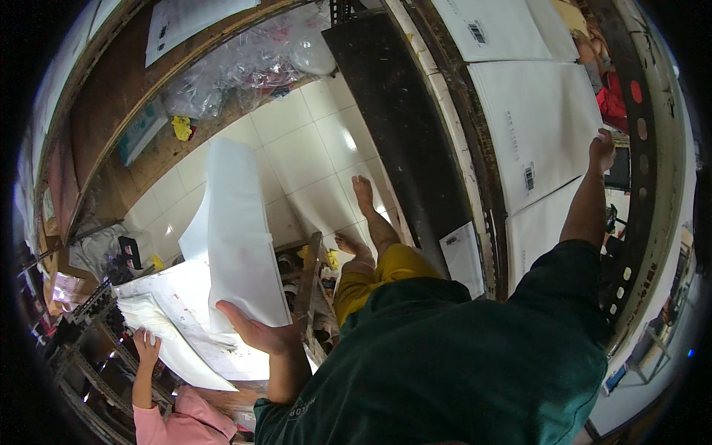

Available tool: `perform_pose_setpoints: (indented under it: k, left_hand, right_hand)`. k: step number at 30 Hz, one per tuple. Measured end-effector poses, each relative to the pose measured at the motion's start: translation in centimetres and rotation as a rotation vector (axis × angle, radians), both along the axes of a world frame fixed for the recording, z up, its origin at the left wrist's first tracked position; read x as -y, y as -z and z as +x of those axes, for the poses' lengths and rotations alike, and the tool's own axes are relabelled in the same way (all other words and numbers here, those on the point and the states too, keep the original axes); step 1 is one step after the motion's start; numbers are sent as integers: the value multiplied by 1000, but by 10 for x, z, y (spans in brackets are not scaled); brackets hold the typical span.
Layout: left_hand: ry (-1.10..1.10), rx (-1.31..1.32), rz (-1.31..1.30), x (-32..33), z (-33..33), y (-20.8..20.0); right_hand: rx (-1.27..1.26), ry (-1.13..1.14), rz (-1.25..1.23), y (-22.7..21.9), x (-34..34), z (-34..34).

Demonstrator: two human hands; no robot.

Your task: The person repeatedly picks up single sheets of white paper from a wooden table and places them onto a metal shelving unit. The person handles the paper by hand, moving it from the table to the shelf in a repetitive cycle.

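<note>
A long white sheet (239, 215), limp and bent over along its length, extends from my left hand (259, 332) out over the floor. My thumb lies on its near end, and the fingers of that hand are hidden. Far out to the right, my right hand (602, 150) is closed at the edge of a white printed sheet (545, 126) on a rack shelf. Its fingers are curled, and the sheet's edge meets them. Other white sheets (538, 233) lie flat beside that one on the same shelf.
A person in a pink sleeve (150, 425) rests a hand (147, 347) on white sheets at a white tabletop (248, 361). A dark board (408, 133) runs along the rack. Clear plastic bags (245, 63) fill a low shelf. A wooden frame (306, 278) stands near my legs.
</note>
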State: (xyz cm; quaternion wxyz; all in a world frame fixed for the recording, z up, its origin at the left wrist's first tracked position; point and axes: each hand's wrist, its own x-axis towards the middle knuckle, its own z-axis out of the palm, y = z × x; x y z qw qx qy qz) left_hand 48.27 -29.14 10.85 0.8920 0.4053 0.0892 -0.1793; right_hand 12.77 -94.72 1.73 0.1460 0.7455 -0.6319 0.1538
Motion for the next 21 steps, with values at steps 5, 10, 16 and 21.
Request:
perform_pose_setpoints:
  k: [5, 10, 16, 21]
  left_hand:
    - [24, -31, 8, 2, -7, -1]
    - [-70, -269, 285, 32, 0, -4]
    - [-3, -224, 10, 31, 14, 14]
    - [10, -196, 4, 25, 2, -6]
  right_hand:
    - [36, -90, -59, 8, -36, 51]
    - [587, -673, 109, 29, -135, 184]
    - [992, -1058, 1692, -48, -440, 311]
    - [1127, -1243, 1568, -89, -499, 348]
